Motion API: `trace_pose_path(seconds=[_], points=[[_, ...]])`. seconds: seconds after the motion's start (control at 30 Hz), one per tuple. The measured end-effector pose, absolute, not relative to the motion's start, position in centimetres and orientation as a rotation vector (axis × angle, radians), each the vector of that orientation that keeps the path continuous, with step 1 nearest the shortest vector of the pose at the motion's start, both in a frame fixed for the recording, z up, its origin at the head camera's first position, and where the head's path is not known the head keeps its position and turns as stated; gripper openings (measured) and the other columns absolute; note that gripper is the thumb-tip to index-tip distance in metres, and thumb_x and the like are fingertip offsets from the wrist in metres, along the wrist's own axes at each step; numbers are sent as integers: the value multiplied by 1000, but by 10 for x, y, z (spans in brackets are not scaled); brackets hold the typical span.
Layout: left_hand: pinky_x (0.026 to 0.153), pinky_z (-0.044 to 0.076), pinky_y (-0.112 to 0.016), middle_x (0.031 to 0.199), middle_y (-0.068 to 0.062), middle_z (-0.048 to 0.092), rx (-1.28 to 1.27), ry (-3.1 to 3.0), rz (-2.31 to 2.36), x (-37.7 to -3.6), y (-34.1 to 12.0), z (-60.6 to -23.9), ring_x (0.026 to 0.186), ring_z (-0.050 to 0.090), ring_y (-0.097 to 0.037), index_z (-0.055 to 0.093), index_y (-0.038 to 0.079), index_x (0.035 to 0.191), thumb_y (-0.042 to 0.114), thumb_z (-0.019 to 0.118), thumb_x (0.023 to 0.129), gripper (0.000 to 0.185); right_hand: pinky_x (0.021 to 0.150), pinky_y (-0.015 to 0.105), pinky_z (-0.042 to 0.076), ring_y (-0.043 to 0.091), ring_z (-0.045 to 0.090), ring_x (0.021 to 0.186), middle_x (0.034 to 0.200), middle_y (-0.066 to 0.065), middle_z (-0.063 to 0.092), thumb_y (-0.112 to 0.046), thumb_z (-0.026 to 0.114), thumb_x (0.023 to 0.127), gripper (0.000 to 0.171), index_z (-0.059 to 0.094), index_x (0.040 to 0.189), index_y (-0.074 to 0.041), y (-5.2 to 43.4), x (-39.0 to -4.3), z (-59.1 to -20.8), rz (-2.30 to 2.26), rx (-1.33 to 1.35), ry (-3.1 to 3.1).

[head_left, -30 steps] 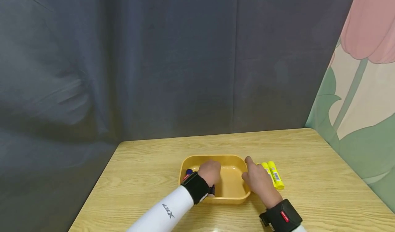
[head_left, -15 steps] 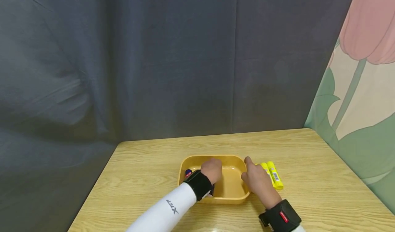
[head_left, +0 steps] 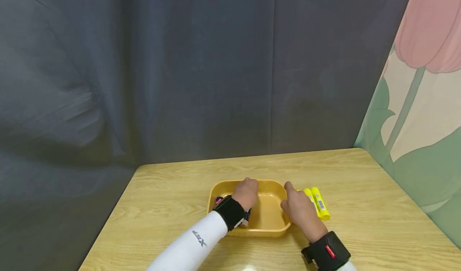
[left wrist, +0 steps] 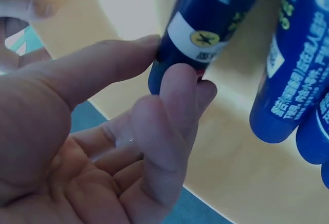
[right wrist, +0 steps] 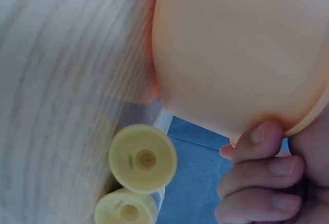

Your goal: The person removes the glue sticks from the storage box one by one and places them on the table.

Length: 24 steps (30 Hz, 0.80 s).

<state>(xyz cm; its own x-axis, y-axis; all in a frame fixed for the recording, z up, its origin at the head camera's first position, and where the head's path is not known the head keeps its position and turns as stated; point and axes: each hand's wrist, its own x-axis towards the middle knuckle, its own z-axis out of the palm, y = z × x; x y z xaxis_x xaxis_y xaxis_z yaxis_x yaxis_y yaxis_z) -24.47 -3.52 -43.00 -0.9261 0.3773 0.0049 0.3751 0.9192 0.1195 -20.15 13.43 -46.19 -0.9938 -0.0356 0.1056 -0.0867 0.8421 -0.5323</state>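
My left hand (head_left: 246,194) is inside a yellow-orange plastic box (head_left: 268,233). Its thumb and fingers pinch the end of a dark blue glue stick (left wrist: 208,26), which is tilted in the left wrist view. More blue glue sticks (left wrist: 293,75) lie beside it in the box; in the head view most of them are hidden behind the left wrist. At the box's right side, my right hand (head_left: 301,213) grips the rim, with fingers (right wrist: 262,170) curled against the outer wall.
Several yellow glue sticks (head_left: 321,203) lie side by side on the wooden table (head_left: 169,207), just right of the right hand. A dark curtain (head_left: 209,71) hangs behind the table, and a flower-patterned wall (head_left: 428,163) stands at the right.
My left hand has shifted slightly towards the far side of the box and risen a little. The right hand keeps its grip on the rim.
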Motion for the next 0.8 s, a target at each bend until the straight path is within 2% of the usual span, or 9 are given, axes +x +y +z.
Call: trace_pose_path(seconds=[0.17, 0.37, 0.6, 0.67, 0.8], points=[[51, 37, -25, 70, -5, 57, 593, 3042, 310, -249, -38, -422, 57, 45, -13, 65, 3, 82, -9, 65, 87, 13, 45, 29, 37, 19, 46, 49, 61, 8, 49, -5, 60, 88, 46, 47, 131, 7, 134, -204, -461, 853, 95, -2926], [56, 42, -26, 76, -6, 58, 564, 3040, 384, -250, -42, -420, 62, 50, -15, 67, 2, 96, -5, 68, 87, 12, 45, 29, 37, 19, 47, 49, 61, 8, 49, -6, 61, 88, 48, 46, 132, 8, 133, -203, -461, 854, 91, -2937], [59, 53, -28, 90, -11, 62, 426, 2949, 541, -247, -46, -411, 69, 58, -17, 60, 2, 120, 2, 76, 86, 37, 45, 29, 38, 19, 47, 49, 62, 8, 50, -6, 61, 89, 49, 45, 133, 7, 133, -202, -462, 851, 88, -2948], [59, 54, -29, 89, -10, 61, 384, 2921, 599, -248, -47, -407, 70, 59, -18, 59, 2, 118, 5, 77, 86, 37, 45, 29, 38, 19, 48, 50, 62, 8, 50, -6, 61, 90, 49, 45, 134, 7, 133, -202, -462, 843, 83, -2949], [55, 53, -28, 82, -7, 57, 375, 2906, 693, -247, -53, -402, 69, 59, -18, 57, 5, 102, 8, 78, 86, 27, 45, 29, 38, 19, 48, 49, 62, 8, 51, -6, 62, 89, 50, 45, 134, 7, 134, -202, -463, 837, 76, -2949]])
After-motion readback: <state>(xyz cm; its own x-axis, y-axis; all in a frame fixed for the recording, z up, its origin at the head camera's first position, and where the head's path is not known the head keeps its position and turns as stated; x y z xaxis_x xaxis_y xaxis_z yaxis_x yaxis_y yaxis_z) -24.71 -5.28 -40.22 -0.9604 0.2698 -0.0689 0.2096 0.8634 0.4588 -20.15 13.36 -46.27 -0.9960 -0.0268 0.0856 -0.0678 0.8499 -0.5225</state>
